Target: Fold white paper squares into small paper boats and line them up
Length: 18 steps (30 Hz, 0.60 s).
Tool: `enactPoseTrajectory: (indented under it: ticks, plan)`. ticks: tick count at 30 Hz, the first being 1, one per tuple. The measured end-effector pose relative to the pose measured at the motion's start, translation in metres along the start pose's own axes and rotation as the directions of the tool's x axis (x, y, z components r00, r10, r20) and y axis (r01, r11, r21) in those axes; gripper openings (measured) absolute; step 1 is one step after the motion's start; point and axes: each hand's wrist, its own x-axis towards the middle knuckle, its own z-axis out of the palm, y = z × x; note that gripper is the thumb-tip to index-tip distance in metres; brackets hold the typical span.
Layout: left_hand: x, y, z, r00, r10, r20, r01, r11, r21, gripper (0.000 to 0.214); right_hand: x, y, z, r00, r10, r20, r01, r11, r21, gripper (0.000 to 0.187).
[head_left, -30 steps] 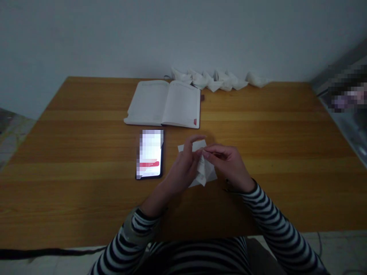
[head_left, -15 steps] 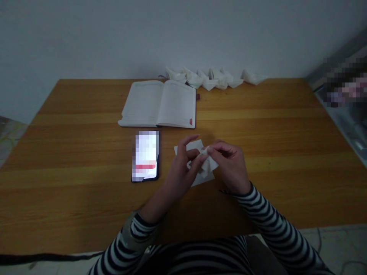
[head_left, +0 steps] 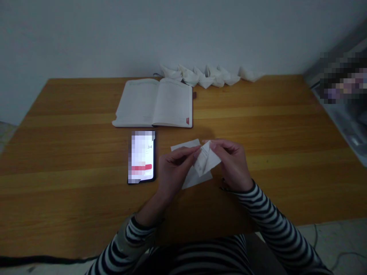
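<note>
Between my two hands is a small piece of folded white paper, with faint printed lines on its left face. My left hand pinches its left edge between thumb and fingers. On the other side, my right hand grips the upper right part near the pointed tip. Beneath them a flat white sheet of paper lies on the table, partly covered by my left hand and the folded piece.
An open notebook lies farther back, with a lit phone in front of it. Several folded white paper shapes stand in a row along the wall. The wooden table has a pixelated area beyond its right edge.
The folded paper now shows a flatter, pointed shape with its printed face visible. My left fingers, raised and spread before, have closed on its left edge. The view has shifted slightly.
</note>
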Motion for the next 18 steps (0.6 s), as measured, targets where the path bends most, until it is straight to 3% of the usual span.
enactPoseTrajectory:
  ticks: [8,13,15,18]
  plan:
    - [0.002,-0.001,-0.004,0.999,0.003,0.054,-0.002,0.999,-0.032,0.009,0.004,-0.007,-0.011,0.991,0.014,0.131,-0.006,0.998,-0.061,0.007]
    - [0.002,0.001,-0.004,0.995,-0.006,0.097,0.009,0.999,-0.034,0.007,0.01,-0.012,-0.017,0.961,0.051,0.271,-0.039,0.998,-0.052,0.009]
    - [0.002,0.002,-0.003,0.996,-0.008,0.088,0.012,0.999,-0.045,0.009,0.011,-0.011,-0.018,0.963,0.065,0.262,-0.048,0.996,-0.07,0.011]
    - [0.002,0.002,-0.001,1.0,0.01,0.004,-0.01,0.997,-0.077,0.012,0.01,-0.007,-0.016,0.991,0.022,0.132,-0.007,0.993,-0.114,0.009]
